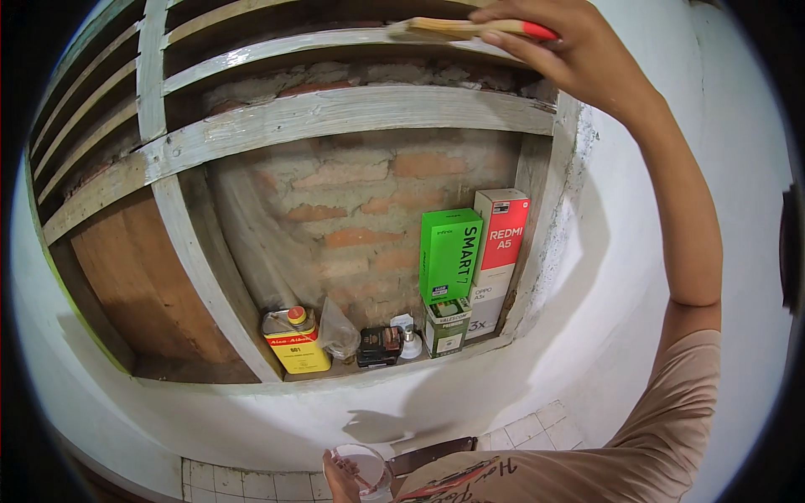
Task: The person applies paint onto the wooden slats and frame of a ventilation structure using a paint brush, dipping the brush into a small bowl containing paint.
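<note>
High at the top right, my right hand (545, 50) grips a paintbrush (453, 29) with a wooden and red handle; its bristles lie at a white-painted horizontal slat (277, 50) of a wooden frame. The slat has a glossy wet look in places. Low at the bottom centre, my left hand (340, 478) holds a round clear container (373, 459) with whitish contents, its fingers at the rim. Below the slat runs a wider, patchily whitened beam (335, 109), with exposed brickwork (352, 201) behind the opening under it.
The lower shelf holds a yellow can (298, 352), plastic bag (335, 331), dark items (377, 345), a bulb (411, 344), a green box (449, 251) and a red-and-white box (499, 235), among others. A brown panel (142, 277) is left, white wall (738, 168) right, tiles (524, 429) below.
</note>
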{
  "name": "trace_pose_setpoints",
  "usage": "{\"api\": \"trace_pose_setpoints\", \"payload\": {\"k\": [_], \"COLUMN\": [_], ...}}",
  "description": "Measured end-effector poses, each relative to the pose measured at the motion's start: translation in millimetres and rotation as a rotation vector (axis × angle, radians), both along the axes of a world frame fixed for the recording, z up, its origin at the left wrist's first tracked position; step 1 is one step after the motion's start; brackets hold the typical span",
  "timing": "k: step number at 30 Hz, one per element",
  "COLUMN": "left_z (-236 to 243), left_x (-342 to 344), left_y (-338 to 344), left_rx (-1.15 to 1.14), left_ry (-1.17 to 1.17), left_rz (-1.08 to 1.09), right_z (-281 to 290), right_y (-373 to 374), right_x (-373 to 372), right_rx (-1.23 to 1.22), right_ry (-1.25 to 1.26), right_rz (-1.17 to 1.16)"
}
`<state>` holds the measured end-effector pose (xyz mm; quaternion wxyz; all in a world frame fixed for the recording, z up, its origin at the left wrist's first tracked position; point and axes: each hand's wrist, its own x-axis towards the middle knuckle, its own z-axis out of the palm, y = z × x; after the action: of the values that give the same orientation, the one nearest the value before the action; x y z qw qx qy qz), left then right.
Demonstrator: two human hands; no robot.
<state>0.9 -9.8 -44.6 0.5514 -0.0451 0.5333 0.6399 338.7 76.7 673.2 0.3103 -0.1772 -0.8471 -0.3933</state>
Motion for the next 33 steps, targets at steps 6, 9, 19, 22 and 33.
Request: {"api": "trace_pose_setpoints", "payload": {"k": [6,9,19,22,33], "left_z": [50,53,32,27,47], "left_x": [18,23,20,18,25], "left_y": [9,16,28,18,4], "left_rx": [0.058,0.019,0.051,0.068,0.058], "left_ry": [0.011,0.034,-0.027,-0.040,0.038], "left_rz": [-0.190,-0.189,-0.230,-0.209,-0.129], "right_z": [-5,-3,-13,-11,-13], "right_y": [-8,-16,-7,-7,0], "right_x": [77,94,63,53,74], "right_rx": [0.077,0.064,0.087,0.098,0.155], "right_ry": [0.018,0.049,-0.006,-0.052,0.018], "right_rz": [-0.323,-0.431,-0.497,-0.360,-0.547]}}
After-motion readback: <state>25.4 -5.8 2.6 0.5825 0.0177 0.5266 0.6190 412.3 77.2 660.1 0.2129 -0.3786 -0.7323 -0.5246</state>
